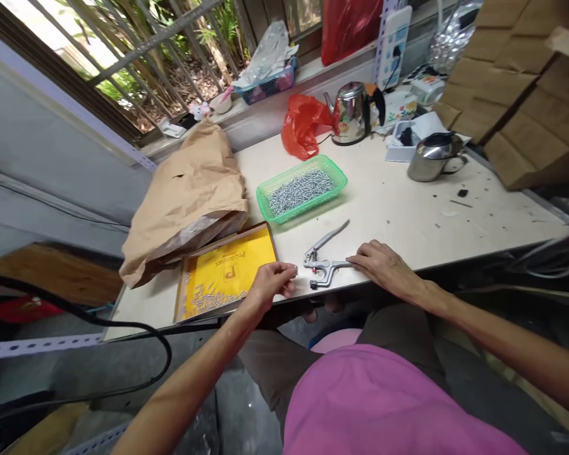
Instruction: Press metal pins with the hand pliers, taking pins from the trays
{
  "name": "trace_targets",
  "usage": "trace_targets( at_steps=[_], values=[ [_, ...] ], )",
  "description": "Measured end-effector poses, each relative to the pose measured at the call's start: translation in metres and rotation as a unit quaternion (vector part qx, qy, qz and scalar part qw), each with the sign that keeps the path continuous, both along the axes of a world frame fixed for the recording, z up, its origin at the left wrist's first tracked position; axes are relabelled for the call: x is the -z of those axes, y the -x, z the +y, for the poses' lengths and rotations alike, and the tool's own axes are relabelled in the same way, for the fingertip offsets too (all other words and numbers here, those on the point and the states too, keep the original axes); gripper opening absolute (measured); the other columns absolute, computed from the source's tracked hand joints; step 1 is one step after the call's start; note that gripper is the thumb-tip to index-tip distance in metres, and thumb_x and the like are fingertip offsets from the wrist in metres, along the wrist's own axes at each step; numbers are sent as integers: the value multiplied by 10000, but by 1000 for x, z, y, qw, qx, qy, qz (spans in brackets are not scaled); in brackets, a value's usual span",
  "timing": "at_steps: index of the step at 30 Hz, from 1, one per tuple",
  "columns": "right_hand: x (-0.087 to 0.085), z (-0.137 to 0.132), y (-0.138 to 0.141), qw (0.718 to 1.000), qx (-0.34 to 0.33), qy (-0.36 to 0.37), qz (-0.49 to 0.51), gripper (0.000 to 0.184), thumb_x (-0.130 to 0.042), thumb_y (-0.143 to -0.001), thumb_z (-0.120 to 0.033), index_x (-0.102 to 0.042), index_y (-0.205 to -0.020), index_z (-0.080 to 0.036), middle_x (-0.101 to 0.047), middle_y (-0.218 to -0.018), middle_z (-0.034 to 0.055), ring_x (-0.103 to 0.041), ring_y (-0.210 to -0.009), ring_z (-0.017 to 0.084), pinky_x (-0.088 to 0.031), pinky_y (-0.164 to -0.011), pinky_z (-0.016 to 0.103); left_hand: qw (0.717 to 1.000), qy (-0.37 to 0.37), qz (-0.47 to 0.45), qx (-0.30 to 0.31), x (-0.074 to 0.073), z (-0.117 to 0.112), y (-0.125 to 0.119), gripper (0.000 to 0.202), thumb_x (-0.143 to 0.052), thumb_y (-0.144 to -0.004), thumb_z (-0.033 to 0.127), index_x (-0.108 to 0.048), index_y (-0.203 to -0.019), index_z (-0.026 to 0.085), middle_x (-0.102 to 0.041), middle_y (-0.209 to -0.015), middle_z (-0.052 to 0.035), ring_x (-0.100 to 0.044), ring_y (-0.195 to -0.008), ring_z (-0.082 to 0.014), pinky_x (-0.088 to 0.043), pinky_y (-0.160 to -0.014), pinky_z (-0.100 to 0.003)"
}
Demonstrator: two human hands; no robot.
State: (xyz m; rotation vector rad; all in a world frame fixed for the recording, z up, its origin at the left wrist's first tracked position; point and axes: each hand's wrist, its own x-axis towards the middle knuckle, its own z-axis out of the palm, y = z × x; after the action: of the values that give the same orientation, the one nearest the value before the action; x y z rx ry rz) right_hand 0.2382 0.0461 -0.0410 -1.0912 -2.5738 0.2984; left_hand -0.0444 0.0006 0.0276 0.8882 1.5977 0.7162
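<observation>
A metal press plier [323, 256] lies on the white table [398, 208] near its front edge, with its handles spread. My right hand [382, 265] rests on the lower handle, fingers curled over it. My left hand [275, 281] sits just left of the tool's head, its fingertips pinched on a small metal piece I can barely make out. To the left lies a shallow yellow-lined box lid [227, 272] with several small metal pieces in its lower corner. Behind the tool stands a green plastic basket [301, 188] full of small metal parts.
A crumpled brown paper bag [189, 189] lies at the back left. Two steel kettles [353, 112] [434, 157], a red plastic bag [303, 126] and cardboard boxes [516, 88] crowd the back and right. A black cable [123, 325] hangs at the left.
</observation>
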Motion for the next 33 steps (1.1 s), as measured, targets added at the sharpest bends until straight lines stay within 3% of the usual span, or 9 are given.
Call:
trace_targets(
  at_steps=[4,8,15,23,26,28,30,33],
  values=[
    [-5,7,0,999,29,-10,-26,268,-463,-953,-242,-710,-1056,-212,-621,-921,104,-485,-888,230,-376,-766,334,999,37,-12,2,20,6,-38,273,-760,-688,338,-606,-703,113,-551,-482,24,-470,-374,-53,-340,-353,-153],
    [-3,8,-1,999,36,-8,-19,236,-498,-942,-223,-713,-1038,-219,-620,-910,89,-491,-893,220,-354,-760,322,997,71,12,0,31,10,-45,294,-733,-725,351,-563,-638,128,-511,-417,39,-388,-315,-29,-270,-342,-149],
    [5,7,-1,999,48,-9,7,228,-509,-939,-208,-703,-1058,-216,-616,-899,74,-494,-884,211,-342,-757,315,992,115,39,21,31,14,-45,286,-740,-709,351,-578,-629,129,-481,-380,54,-349,-295,-29,-233,-345,-163],
    [-1,7,-1,999,45,19,-22,226,-488,-948,-218,-699,-1025,-201,-623,-927,82,-508,-909,215,-339,-777,322,986,154,40,53,31,20,-44,321,-779,-666,350,-555,-588,134,-480,-379,53,-360,-309,-26,-238,-353,-160],
    [-6,13,-6,998,17,41,-34,227,-508,-942,-299,-690,-1042,-209,-625,-1016,95,-514,-969,230,-358,-817,340,985,159,38,51,31,21,-44,321,-782,-664,345,-551,-589,136,-475,-373,55,-356,-307,-26,-235,-349,-160],
    [-10,23,-10,998,-15,44,-37,363,-569,-898,-436,-643,-1169,-206,-572,-1224,132,-482,-1118,275,-363,-900,383,985,162,39,50,32,21,-44,307,-780,-670,341,-564,-605,132,-472,-370,57,-354,-304,-27,-236,-346,-159],
    [-15,39,-11,997,-39,42,-54,684,-644,-798,-571,-514,-1348,-187,-410,-1436,180,-357,-1293,351,-317,-1003,470,985,162,43,53,32,22,-44,286,-773,-681,334,-583,-632,126,-473,-369,58,-353,-300,-27,-240,-344,-157],
    [-20,68,-6,989,-73,63,-112,1048,-719,-642,-676,-337,-1471,-161,-241,-1538,215,-171,-1395,431,-208,-1073,585,984,162,50,50,34,22,-44,284,-769,-687,331,-579,-628,129,-477,-372,57,-362,-299,-28,-253,-346,-155]
  ],
)
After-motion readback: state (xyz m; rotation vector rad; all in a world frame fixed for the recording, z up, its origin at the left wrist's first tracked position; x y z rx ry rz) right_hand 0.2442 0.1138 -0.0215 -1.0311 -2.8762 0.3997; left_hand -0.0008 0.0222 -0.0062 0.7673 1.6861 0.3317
